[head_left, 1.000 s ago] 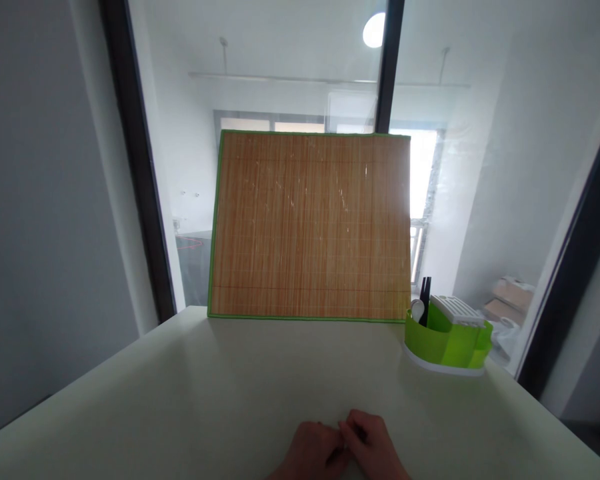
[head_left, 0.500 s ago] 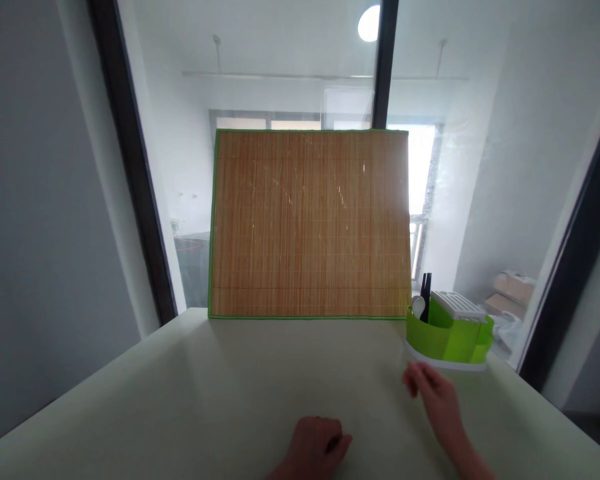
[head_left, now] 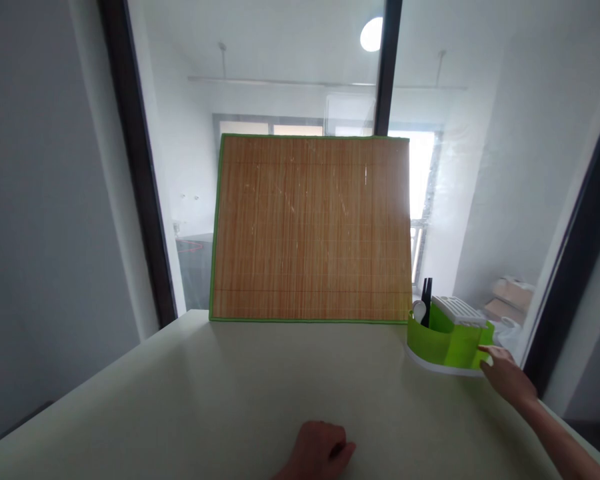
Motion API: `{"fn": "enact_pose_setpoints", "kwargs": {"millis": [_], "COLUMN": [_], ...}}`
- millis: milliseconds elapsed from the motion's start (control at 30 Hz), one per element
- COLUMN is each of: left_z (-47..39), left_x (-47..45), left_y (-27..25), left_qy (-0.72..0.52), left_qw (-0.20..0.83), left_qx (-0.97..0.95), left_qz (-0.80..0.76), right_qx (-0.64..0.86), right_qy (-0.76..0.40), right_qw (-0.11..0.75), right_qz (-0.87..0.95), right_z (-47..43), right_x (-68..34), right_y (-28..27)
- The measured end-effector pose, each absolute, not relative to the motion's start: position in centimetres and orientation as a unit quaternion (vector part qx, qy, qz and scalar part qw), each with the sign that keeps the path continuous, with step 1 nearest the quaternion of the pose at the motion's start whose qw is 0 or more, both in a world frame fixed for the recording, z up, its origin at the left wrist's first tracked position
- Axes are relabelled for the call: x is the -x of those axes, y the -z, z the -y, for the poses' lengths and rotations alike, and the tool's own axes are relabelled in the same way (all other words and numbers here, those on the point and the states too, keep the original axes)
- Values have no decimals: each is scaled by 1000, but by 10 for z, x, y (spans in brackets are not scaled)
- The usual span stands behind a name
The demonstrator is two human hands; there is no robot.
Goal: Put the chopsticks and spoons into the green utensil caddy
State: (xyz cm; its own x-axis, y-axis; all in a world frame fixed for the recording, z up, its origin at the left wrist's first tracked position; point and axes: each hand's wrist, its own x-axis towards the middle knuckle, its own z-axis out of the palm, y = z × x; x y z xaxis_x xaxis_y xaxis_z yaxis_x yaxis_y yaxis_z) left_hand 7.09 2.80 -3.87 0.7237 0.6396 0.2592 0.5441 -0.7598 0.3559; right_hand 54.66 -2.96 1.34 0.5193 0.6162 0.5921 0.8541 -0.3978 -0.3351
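Reaching to the right end of the green utensil holder [head_left: 430, 345] is my right hand [head_left: 505, 375]. Its index finger points forward and its thumb stands apart, with nothing visible between them. The fingertips overlap the holder's right side; whether they touch it I cannot tell. A white spoon [head_left: 419, 310] and black chopsticks [head_left: 427, 303] stand in the left part of the holder, and a white slotted piece [head_left: 459, 311] covers its top. My left hand [head_left: 321, 448] rests on the table near the front edge, curled into a loose fist, with nothing seen in it.
A bamboo mat [head_left: 313, 230] with green edging stands upright at the back of the white table [head_left: 230, 393]. Behind it are glass panes with a dark frame post [head_left: 389, 67]. Cardboard boxes [head_left: 511, 297] lie beyond the glass on the right.
My right hand has moved right and a little forward, from in front of the holder to its right end, and its fingers have straightened. My left hand has stayed in place.
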Motion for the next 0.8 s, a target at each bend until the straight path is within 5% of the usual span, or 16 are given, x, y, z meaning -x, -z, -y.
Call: {"fn": "enact_pose_setpoints", "kwargs": {"millis": [400, 800], "left_z": [-26, -26], "left_x": [-71, -71], "left_y": [36, 25], "left_qy": [-218, -243], "left_qw": [158, 207], "left_qx": [-896, -869], "left_qz": [-354, -377], "right_qx": [805, 796], "right_qy": [133, 176], "right_qw": [203, 185], "right_qz": [541, 549], "right_z": [11, 20], "right_x": [-571, -471], "right_y": [-17, -1]}}
